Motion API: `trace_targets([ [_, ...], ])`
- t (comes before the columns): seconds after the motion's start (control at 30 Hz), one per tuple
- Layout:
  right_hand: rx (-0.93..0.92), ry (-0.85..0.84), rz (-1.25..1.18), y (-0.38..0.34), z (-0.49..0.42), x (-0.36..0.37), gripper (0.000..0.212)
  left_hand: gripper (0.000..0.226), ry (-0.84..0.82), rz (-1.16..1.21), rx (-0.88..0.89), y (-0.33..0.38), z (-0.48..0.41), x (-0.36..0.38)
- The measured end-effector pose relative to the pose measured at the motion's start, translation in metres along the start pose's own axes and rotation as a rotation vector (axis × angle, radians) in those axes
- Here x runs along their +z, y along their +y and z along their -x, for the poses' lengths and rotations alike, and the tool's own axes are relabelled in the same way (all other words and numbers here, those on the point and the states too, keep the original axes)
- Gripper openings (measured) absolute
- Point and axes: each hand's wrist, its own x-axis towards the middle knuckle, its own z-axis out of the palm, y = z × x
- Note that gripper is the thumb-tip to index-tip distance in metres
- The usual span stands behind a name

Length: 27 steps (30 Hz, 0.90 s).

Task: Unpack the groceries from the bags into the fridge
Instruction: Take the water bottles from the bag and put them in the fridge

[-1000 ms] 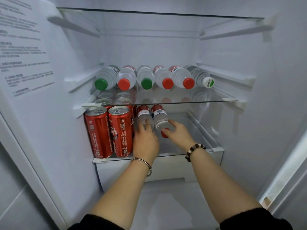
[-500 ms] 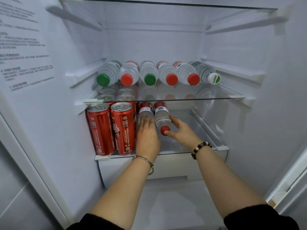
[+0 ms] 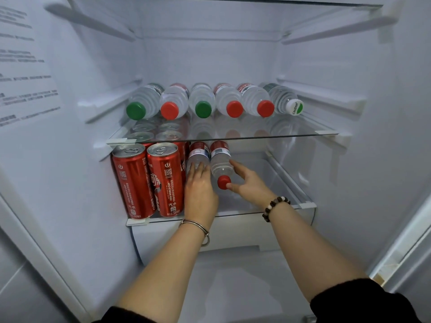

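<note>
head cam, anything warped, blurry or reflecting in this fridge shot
Head view: the wide-angle lens bows the white fridge walls towards the frame edges; the upper glass shelf mirrors the caps of the clear plastic water bottles lying on it; the printed sheet on the left wall is smeared and unreadable; the light is even and cool, with soft shadows.
</note>
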Motion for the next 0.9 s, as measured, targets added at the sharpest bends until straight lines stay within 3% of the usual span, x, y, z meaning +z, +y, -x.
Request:
trace_targets([
  [0.2,-0.045,0.026,0.157,0.000,0.010,0.007,0.079,0.057,-0.022,-0.091,0.048,0.001,-0.002,0.002],
  [0.33,-0.049,0.084,0.100,-0.004,0.019,0.010,0.067,0.048,-0.007,-0.141,0.130,0.003,0.001,0.001],
  [0.53,0.081,0.168,0.034,-0.006,0.038,0.004,0.068,0.040,0.014,-0.030,0.257,0.008,0.009,-0.008],
  [0.73,-0.037,0.483,0.087,-0.018,0.082,-0.011,0.057,0.046,0.089,0.036,0.447,0.024,0.016,-0.025],
  [0.9,-0.174,0.752,0.418,-0.044,0.126,-0.026,0.052,0.053,0.122,0.113,0.539,0.061,0.023,-0.040],
])
